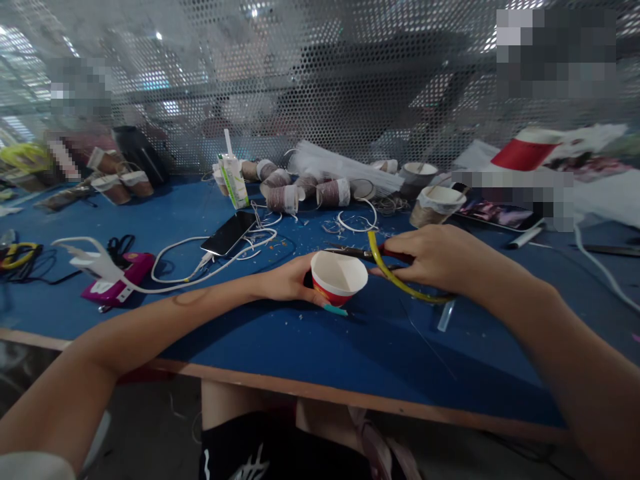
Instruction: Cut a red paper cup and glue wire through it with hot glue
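Left hand (293, 280): fingers curled round my paper cup (340, 279).
Right hand (435, 259): I have it closed on scissors (357, 253), blades beside the rim.
Paper cup: mouth up, white interior showing, over the blue table (240, 340).
Drink carton (234, 181): straw (228, 141) standing in it, behind my phone (230, 233).

The blue table (280, 347) before me held a black phone (229, 233) with a white cable (206, 259), near a purple box (141, 267). Farther from me, wound cups (283, 199) lay beside an upright carton (235, 181).
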`<move>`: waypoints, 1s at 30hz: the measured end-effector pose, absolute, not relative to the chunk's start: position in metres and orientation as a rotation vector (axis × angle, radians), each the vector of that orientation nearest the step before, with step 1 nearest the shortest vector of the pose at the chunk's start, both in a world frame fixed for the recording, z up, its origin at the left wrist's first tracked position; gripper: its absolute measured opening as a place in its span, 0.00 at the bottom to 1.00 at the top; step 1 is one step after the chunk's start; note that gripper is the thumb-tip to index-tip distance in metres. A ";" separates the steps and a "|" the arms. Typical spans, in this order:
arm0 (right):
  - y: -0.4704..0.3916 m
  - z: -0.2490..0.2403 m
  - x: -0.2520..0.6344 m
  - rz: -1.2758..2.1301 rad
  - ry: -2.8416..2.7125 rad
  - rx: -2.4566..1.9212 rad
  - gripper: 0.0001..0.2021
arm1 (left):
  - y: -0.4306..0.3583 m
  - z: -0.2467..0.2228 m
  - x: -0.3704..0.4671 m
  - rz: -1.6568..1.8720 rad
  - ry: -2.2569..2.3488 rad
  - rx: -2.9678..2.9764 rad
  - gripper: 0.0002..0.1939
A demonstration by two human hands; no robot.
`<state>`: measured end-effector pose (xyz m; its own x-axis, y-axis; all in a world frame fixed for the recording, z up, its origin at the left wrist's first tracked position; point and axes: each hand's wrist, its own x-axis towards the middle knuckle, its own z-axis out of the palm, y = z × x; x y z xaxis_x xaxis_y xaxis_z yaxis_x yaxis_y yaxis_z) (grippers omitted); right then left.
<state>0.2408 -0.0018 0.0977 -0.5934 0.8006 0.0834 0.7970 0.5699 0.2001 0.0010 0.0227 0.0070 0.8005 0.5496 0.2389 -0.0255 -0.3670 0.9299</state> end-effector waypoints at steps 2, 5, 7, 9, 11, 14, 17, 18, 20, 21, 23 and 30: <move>-0.001 0.098 0.242 0.322 2.775 1.398 0.16 | 0.022 0.008 0.001 0.624 0.396 1.856 0.39; -0.001 0.099 0.243 0.290 2.743 1.374 0.16 | 0.022 0.010 0.001 0.614 0.390 1.845 0.38; -0.001 0.099 0.243 0.326 2.720 1.372 0.14 | 0.021 0.010 0.001 0.612 0.393 1.839 0.38; -0.002 0.099 0.242 0.367 2.697 1.379 0.13 | 0.021 0.010 0.001 0.616 0.406 1.843 0.38; -0.003 0.097 0.240 0.395 2.685 1.382 0.13 | 0.022 0.009 0.001 0.629 0.415 1.852 0.38; -0.005 0.095 0.235 0.460 2.692 1.413 0.10 | 0.022 0.007 0.001 0.654 0.412 1.867 0.38; -0.005 0.095 0.233 0.481 2.701 1.421 0.07 | 0.023 0.007 0.002 0.662 0.400 1.879 0.38; -0.005 0.096 0.232 0.473 2.703 1.418 0.07 | 0.023 0.007 0.002 0.661 0.395 1.883 0.38; -0.004 0.097 0.232 0.451 2.705 1.409 0.07 | 0.022 0.008 0.002 0.654 0.385 1.891 0.37; -0.003 0.098 0.233 0.438 2.699 1.408 0.07 | 0.022 0.008 0.002 0.653 0.384 1.896 0.37; 0.000 0.100 0.235 0.405 2.677 1.392 0.07 | 0.022 0.008 0.002 0.647 0.390 1.907 0.36; 0.005 0.094 0.239 0.340 2.697 1.374 0.13 | 0.025 0.006 0.000 0.633 0.434 1.907 0.38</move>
<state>0.2392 0.0053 0.0936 -0.5894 0.8077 0.0164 0.7864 0.5690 0.2403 0.0000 0.0246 0.0059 0.7957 0.5597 0.2316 0.0150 -0.4004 0.9162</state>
